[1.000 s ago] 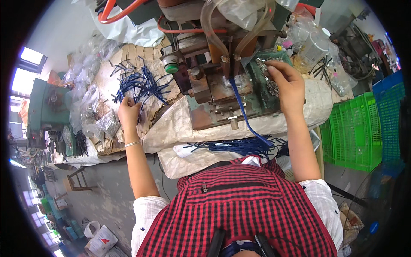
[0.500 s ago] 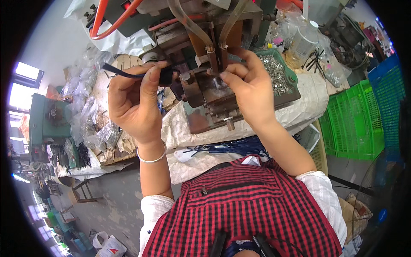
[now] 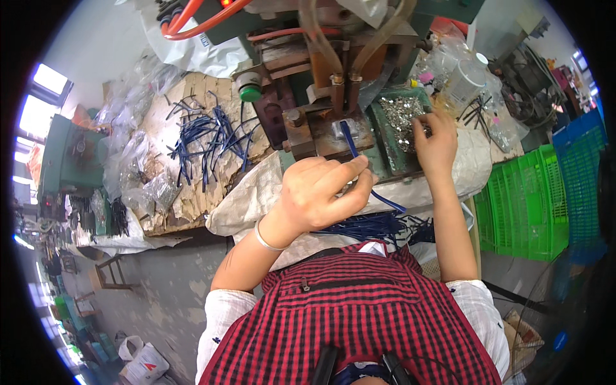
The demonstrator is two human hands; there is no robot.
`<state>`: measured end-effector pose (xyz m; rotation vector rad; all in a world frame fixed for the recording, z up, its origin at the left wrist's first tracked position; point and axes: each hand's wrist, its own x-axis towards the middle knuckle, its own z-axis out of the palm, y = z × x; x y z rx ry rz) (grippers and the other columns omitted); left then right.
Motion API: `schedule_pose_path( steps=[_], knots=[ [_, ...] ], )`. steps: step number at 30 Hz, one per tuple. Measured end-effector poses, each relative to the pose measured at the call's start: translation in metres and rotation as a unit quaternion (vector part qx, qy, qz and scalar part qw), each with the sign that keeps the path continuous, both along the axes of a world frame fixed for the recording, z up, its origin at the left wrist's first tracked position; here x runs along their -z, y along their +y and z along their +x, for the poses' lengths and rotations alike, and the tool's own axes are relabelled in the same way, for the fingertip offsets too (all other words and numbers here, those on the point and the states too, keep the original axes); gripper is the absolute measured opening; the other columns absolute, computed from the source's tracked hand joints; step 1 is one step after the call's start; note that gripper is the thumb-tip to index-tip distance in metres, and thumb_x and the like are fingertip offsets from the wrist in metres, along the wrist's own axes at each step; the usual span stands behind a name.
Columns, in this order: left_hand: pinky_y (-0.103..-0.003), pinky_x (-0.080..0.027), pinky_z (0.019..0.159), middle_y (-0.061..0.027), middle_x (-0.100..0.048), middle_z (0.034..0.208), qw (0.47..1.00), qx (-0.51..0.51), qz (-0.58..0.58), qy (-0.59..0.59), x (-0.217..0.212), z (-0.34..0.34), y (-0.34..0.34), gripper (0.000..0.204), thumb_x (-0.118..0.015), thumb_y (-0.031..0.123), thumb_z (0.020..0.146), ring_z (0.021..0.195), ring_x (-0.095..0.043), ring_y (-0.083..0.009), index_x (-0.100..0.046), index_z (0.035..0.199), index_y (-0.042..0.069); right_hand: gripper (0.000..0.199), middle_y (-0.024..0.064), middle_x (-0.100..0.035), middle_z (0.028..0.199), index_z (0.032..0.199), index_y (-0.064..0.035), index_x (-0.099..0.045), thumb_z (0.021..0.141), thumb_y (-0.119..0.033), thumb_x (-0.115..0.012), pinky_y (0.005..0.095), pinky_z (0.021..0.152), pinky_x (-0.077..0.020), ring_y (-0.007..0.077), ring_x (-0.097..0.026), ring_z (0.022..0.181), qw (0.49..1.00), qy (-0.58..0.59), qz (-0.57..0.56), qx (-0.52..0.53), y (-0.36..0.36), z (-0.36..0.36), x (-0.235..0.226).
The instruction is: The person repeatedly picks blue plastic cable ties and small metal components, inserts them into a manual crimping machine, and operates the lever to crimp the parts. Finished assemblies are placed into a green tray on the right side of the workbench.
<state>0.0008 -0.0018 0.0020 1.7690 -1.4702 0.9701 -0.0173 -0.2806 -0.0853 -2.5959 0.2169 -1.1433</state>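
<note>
My left hand (image 3: pixel 328 192) is closed in a pinch around a thin blue strip, which looks like a glasses temple (image 3: pixel 350 142). One end of it lies on the metal block (image 3: pixel 326 145) of the bench machine, below two upright copper-brown prongs (image 3: pixel 345 96). Its bent tail sticks out to the right below my fingers. Over at the right, my right hand (image 3: pixel 439 146) is at a green tray (image 3: pixel 382 131) of small shiny metal pieces (image 3: pixel 403 115). Its thumb and forefinger are bent together at the pieces; whatever lies between them is too small to make out.
Loose blue temples (image 3: pixel 215 138) lie scattered on the worn board to the left, beside clear plastic bags (image 3: pixel 138 173). More blue strips (image 3: pixel 366 226) lie below the machine's front edge. A green round knob (image 3: pixel 249 94) sits at the machine's left. Green crates (image 3: pixel 520 205) stand to the right.
My left hand has moved right and nearer to me, bringing the temple's end onto the block. My right hand has left the prongs and moved right to the metal pieces.
</note>
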Motion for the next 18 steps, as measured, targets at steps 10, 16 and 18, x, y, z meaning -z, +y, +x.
schedule_pose_path(
  steps=[10, 16, 18],
  knots=[
    [-0.028, -0.045, 0.047, -0.0061, -0.074, 0.103, 0.999, -0.009, -0.006, 0.030, 0.004, -0.006, 0.005, 0.015, -0.080, 0.012, 0.079, 0.057, -0.061, -0.0116, -0.069, 0.088, 0.008, 0.014, 0.0120, -0.073, 0.092, 0.096, -0.0047, -0.071, 0.089, -0.016, -0.071, 0.0431, 0.079, -0.0532, 0.0332, -0.068, 0.086, 0.997, 0.057, 0.058, 0.016, -0.001, 0.007, 0.005],
    [-0.027, -0.049, 0.059, -0.0079, -0.075, 0.102, 0.971, -0.231, 0.024, 0.047, -0.020, -0.052, 0.095, 0.018, -0.074, 0.010, 0.085, 0.064, -0.062, -0.0123, -0.077, 0.102, 0.008, 0.014, 0.0126, -0.072, 0.095, 0.099, -0.0022, -0.071, 0.087, -0.008, -0.072, 0.0390, 0.082, -0.0541, 0.0299, -0.070, 0.088, 0.995, 0.001, 0.100, 0.022, 0.006, 0.000, 0.014],
    [-0.028, -0.051, 0.062, -0.0043, -0.076, 0.090, 0.894, -0.447, -0.021, 0.019, -0.031, -0.039, 0.130, 0.012, -0.074, 0.004, 0.090, 0.067, -0.065, -0.0171, -0.078, 0.101, 0.006, 0.015, 0.0124, -0.074, 0.098, 0.103, -0.0020, -0.073, 0.090, -0.008, -0.070, 0.0378, 0.084, -0.0542, 0.0285, -0.070, 0.091, 0.992, 0.005, 0.125, 0.010, 0.001, -0.008, 0.013]
  ],
)
